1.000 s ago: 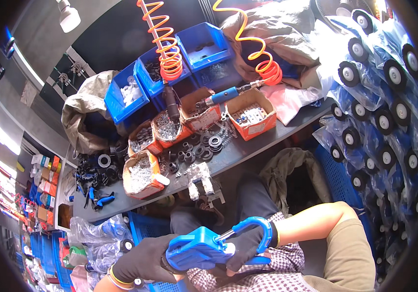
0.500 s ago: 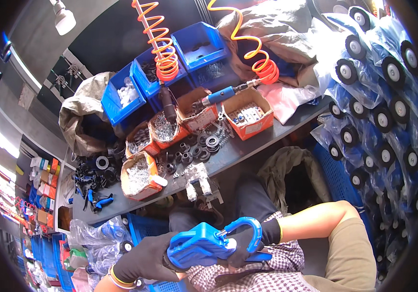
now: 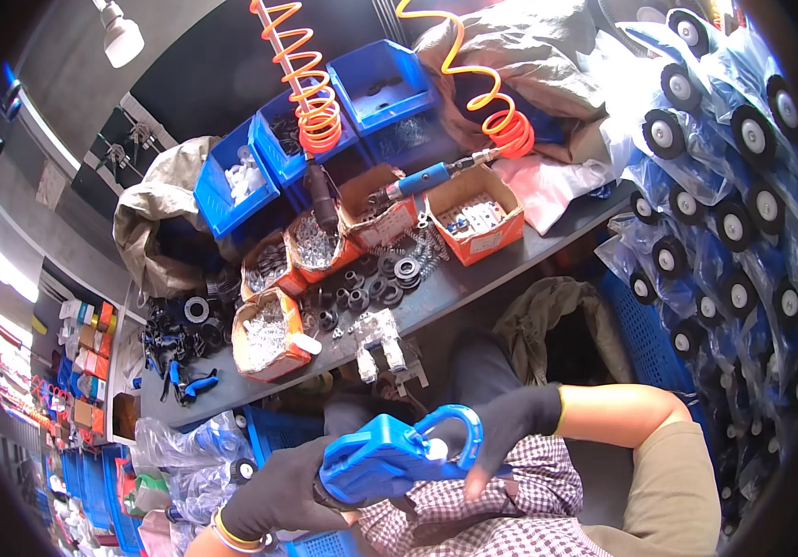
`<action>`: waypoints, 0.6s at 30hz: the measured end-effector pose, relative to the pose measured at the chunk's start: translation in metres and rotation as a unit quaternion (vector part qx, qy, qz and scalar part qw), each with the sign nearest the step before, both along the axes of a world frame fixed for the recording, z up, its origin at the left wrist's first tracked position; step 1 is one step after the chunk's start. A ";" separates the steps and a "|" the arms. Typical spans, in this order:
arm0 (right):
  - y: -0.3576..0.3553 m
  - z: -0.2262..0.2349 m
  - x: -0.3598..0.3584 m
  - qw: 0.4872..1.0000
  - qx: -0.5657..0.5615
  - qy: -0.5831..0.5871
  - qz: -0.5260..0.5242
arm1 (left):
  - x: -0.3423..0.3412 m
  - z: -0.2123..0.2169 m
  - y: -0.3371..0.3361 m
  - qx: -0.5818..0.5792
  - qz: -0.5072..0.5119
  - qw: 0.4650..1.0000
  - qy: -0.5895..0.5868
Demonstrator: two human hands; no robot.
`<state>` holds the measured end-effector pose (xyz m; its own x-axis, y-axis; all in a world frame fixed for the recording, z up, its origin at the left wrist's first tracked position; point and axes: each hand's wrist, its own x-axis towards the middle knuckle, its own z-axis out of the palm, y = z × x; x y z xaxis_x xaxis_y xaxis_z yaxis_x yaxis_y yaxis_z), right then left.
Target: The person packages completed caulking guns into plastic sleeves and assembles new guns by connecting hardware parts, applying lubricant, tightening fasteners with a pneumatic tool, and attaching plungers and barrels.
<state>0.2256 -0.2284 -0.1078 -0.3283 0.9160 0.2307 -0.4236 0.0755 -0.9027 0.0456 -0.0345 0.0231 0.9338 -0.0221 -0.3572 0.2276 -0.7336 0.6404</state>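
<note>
In front of my lap is a blue plastic tool body (image 3: 371,459) with a curved, hook-shaped blue handle (image 3: 475,436). A round white part (image 3: 437,449) shows where the two meet. My left hand (image 3: 283,487), in a black glove, grips the body's left end. On the other side my gloved right hand (image 3: 510,427) is closed around the handle, its bare thumb tip pointing down beside it. Some of its fingers are hidden behind the handle. Beyond my knees, a metal fixture (image 3: 379,343) sits at the bench edge.
On the grey bench (image 3: 445,295) stand open cartons of small metal parts, including a screw carton (image 3: 269,339). Black rings (image 3: 407,269) lie beside them. Blue bins (image 3: 380,84) stand behind. A blue air screwdriver (image 3: 422,181) rests on cartons. Bagged wheels (image 3: 663,135) are stacked right.
My right hand has shifted up and is turned over the hook-shaped handle. The handle has moved slightly left and down toward the body, and the metal pin beside it no longer shows. My left hand keeps its hold.
</note>
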 end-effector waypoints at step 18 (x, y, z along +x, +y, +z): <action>-0.005 0.043 0.022 0.752 0.202 -0.346 -0.523 | 0.029 0.002 -0.016 -0.004 0.023 1.000 -0.008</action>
